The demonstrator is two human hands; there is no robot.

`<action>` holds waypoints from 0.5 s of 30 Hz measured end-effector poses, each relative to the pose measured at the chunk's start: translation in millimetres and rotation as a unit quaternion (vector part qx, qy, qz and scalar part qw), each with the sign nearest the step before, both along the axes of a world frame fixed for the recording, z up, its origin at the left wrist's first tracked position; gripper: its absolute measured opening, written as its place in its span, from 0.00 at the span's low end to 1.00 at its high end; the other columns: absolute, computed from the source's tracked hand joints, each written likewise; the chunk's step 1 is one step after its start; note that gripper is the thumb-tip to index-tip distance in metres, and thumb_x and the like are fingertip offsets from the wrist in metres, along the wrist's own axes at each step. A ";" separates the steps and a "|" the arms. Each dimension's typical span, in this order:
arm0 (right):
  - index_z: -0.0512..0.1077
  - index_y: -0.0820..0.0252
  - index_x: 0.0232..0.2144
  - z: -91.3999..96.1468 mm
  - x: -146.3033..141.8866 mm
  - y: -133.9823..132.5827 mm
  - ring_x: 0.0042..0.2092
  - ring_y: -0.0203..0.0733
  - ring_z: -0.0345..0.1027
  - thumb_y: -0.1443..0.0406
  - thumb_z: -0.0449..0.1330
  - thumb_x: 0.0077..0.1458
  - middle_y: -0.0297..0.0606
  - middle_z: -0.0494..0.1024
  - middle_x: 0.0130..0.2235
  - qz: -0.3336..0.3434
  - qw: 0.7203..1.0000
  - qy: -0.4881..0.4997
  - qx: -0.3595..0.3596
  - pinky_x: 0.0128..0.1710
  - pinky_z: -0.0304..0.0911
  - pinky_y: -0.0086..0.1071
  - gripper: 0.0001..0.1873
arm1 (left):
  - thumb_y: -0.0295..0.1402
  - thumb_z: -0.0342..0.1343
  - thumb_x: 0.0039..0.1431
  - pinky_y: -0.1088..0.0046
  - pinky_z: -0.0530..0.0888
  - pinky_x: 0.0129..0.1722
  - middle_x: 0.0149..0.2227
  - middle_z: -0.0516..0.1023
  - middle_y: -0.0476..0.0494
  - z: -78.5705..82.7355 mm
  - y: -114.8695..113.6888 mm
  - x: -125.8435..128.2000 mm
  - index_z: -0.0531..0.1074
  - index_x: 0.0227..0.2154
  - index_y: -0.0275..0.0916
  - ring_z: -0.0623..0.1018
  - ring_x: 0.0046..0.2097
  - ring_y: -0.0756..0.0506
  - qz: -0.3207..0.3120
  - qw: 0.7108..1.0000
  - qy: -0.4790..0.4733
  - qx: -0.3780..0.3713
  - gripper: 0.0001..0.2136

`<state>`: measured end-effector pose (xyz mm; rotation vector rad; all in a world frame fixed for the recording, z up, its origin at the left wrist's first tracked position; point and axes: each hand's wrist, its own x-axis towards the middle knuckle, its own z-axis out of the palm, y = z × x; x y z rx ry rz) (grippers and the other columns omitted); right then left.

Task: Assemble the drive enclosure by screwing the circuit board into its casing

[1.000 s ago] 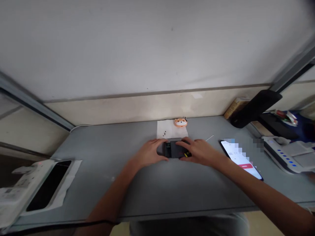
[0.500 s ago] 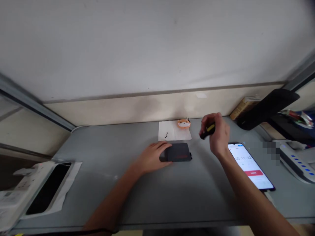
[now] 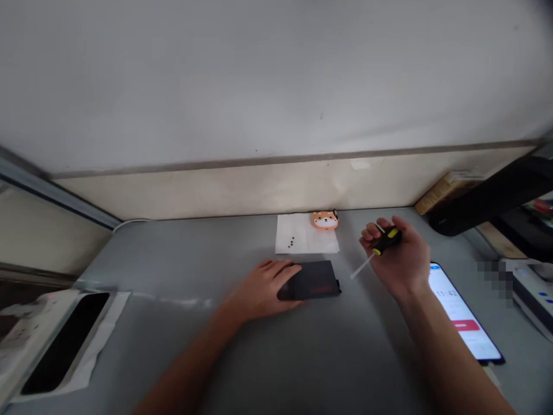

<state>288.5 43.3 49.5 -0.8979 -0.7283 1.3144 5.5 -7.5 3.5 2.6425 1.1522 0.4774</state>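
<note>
My left hand [image 3: 270, 286] grips the left end of a flat dark rectangular case [image 3: 317, 279] lying on the grey desk, thumb along its near edge and fingers over the far side. A small black tab sticks out at the case's right end. To the right, my right hand [image 3: 400, 253] is raised with its palm partly turned up. In it is a black and yellow screwdriver [image 3: 387, 241], its thin shaft slanting down and left, the tip apart from the case. Behind the case, several tiny black screws [image 3: 292, 242] rest on a white paper sheet [image 3: 305, 236].
An orange animal-face case [image 3: 325, 220] sits on the paper's back right. A lit phone showing a timer [image 3: 464, 314] lies by my right forearm. At left, a dark phone [image 3: 67, 343] lies beside a white power strip [image 3: 32, 325]. A black cylinder [image 3: 488, 196] and books [image 3: 444, 193] stand at right.
My right hand has turned palm up and shifted slightly right, bringing the screwdriver's shaft into view. My left hand stays on the dark case. The view has tilted slightly.
</note>
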 end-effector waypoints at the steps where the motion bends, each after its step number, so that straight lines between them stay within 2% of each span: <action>1: 0.63 0.54 0.24 -0.3 -1.1 0.3 0.25 0.37 0.60 0.53 0.61 0.53 0.31 0.63 0.24 -0.033 0.999 -0.008 0.000 0.24 0.60 0.34 0.16 | 0.49 0.61 0.62 0.58 0.75 0.57 0.57 0.78 0.34 -0.4 -0.5 -0.3 0.70 0.59 0.40 0.79 0.55 0.37 -0.006 1.000 0.001 0.010 0.27; 4: 0.68 0.54 0.26 -3.5 -10.1 -0.4 0.20 0.33 0.54 0.45 0.60 0.52 0.30 0.66 0.23 -0.103 0.992 -0.071 -0.024 0.18 0.50 0.31 0.20 | 0.52 0.59 0.63 0.57 0.76 0.56 0.54 0.79 0.33 0.4 -2.9 -0.6 0.71 0.58 0.38 0.81 0.53 0.37 -0.014 0.999 -0.003 0.034 0.28; 6: 0.69 0.55 0.27 -6.5 -18.6 -2.3 0.18 0.32 0.51 0.42 0.61 0.51 0.28 0.64 0.20 -0.094 0.986 -0.127 -0.045 0.17 0.46 0.30 0.23 | 0.53 0.57 0.64 0.57 0.76 0.56 0.53 0.81 0.33 2.2 -4.4 -0.3 0.72 0.57 0.38 0.82 0.51 0.37 -0.016 0.999 -0.010 0.041 0.27; 11: 0.70 0.56 0.30 -14.6 -37.8 -7.3 0.22 0.35 0.60 0.37 0.63 0.48 0.30 0.70 0.21 0.013 0.973 -0.231 -0.017 0.22 0.57 0.30 0.29 | 0.50 0.54 0.66 0.57 0.77 0.54 0.50 0.82 0.36 5.4 -2.9 1.3 0.73 0.56 0.40 0.82 0.48 0.38 0.000 1.000 -0.024 0.015 0.23; 15: 0.72 0.57 0.33 -24.5 -44.0 -7.0 0.23 0.35 0.62 0.35 0.61 0.49 0.32 0.74 0.24 0.031 0.965 -0.260 -0.014 0.24 0.59 0.30 0.31 | 0.42 0.50 0.69 0.57 0.77 0.53 0.47 0.83 0.38 5.2 0.7 4.1 0.75 0.53 0.39 0.81 0.48 0.40 0.036 0.997 -0.065 -0.003 0.18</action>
